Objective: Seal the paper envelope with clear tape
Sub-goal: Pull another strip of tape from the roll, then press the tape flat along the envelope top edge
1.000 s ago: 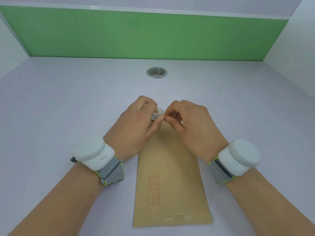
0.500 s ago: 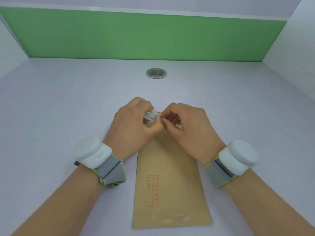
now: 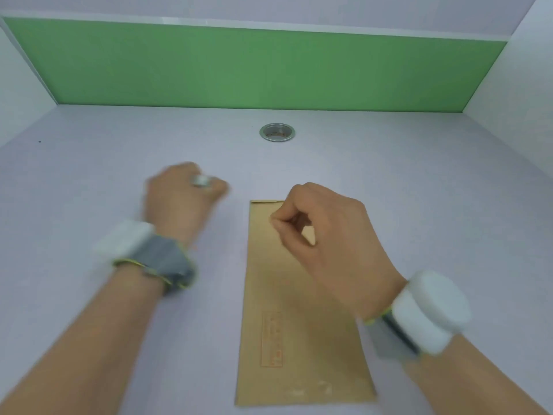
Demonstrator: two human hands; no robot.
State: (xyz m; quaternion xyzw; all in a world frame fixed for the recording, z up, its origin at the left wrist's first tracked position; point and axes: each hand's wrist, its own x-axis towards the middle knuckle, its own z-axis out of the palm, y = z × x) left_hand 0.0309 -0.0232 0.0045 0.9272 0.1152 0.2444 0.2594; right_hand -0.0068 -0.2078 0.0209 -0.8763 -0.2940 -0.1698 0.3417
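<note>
A: What has changed in the last second?

B: The hands have split. A moment ago both were pinched together over the top of the envelope (image 3: 299,310), working the tape (image 3: 202,181). Now the left hand (image 3: 179,202) has swung out to the left, off the paper, and it is blurred with motion.

A: Is it carrying anything?

B: Yes, its fingers are closed round a small, clear, glossy roll. The right hand (image 3: 326,235) stays over the envelope's top right part, thumb and forefinger pressed together. Whether a strip is caught between them I cannot tell; clear tape would hardly show.

A: So what does that mean for sealing?

B: My guess is a length is being drawn out or torn free, ready to lay across the top edge. No tape is visible there yet.

A: And the envelope?

B: Flat on the pale, smooth desk (image 3: 89,181), long side running away from the person. Tan matte paper, a red printed box near the bottom, faint shiny marks along the near edge.
</note>
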